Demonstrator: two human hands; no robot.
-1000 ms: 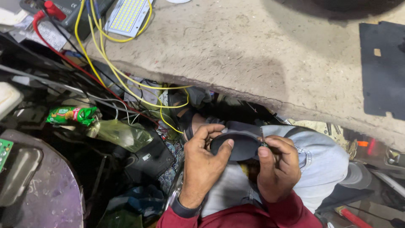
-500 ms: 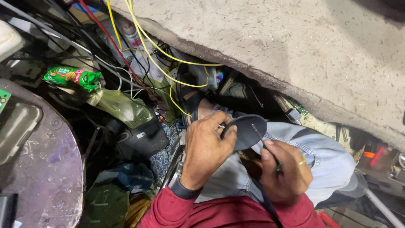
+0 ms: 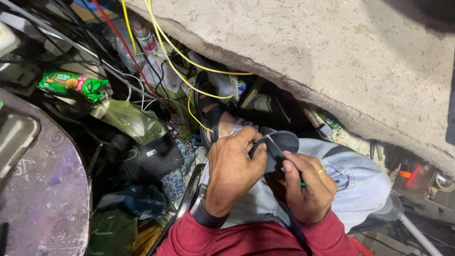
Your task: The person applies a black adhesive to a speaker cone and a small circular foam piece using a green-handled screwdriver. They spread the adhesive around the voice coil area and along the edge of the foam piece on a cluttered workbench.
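Observation:
My left hand (image 3: pixel 233 173) grips a dark oval plastic part (image 3: pixel 280 144) by its left edge, holding it over my lap. In my right hand (image 3: pixel 308 187) is a thin metal-tipped tool (image 3: pixel 275 144) with a green handle, its tip resting on the dark part's face. Both hands sit above my knee in light blue jeans (image 3: pixel 350 178). Red sleeves cover my forearms, and a dark band circles my left wrist. My foot in a black sandal (image 3: pixel 212 116) shows just beyond the hands.
A rough concrete slab (image 3: pixel 332 52) fills the upper right. Yellow wires (image 3: pixel 189 61) and a red wire (image 3: pixel 128 52) run down into a cluttered pile. A green snack packet (image 3: pixel 71 84), a greenish plastic bag (image 3: pixel 130 118) and a black box (image 3: pixel 151 159) lie left. A purple round surface (image 3: pixel 42 194) sits at lower left.
The view has swung down and left across the clutter. My right hand has shifted from cupping the dark part to pressing the thin tool against it, while my left hand keeps its hold.

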